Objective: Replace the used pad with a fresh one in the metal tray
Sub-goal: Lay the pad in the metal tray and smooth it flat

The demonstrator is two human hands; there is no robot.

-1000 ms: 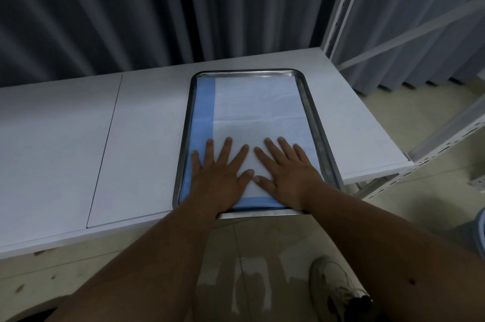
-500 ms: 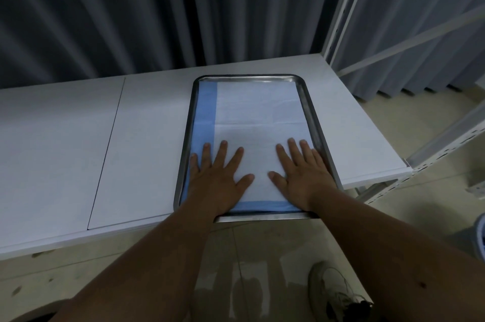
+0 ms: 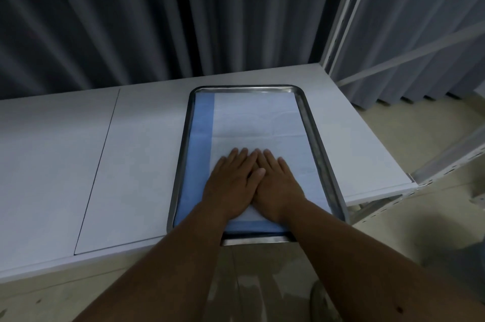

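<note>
A metal tray [image 3: 312, 122] lies lengthwise on the white table [image 3: 131, 153], its near end jutting over the table's front edge. A white pad with blue borders [image 3: 252, 116] lies flat inside it, filling the tray. My left hand [image 3: 231, 182] and my right hand [image 3: 278, 185] both rest flat on the near half of the pad, fingers straight. The two hands touch side by side at the pad's middle, the left thumb lying over the right hand's edge.
Dark curtains [image 3: 157, 19] hang behind the table. A white metal frame [image 3: 349, 11] stands at the table's right end, with a rail [image 3: 446, 164] running past its right corner. A shoe [image 3: 322, 303] shows on the tiled floor below.
Both hands were spread apart near the pad's sides half a second ago. They have slid inward and now meet at the pad's middle. The pad stays flat in the tray.
</note>
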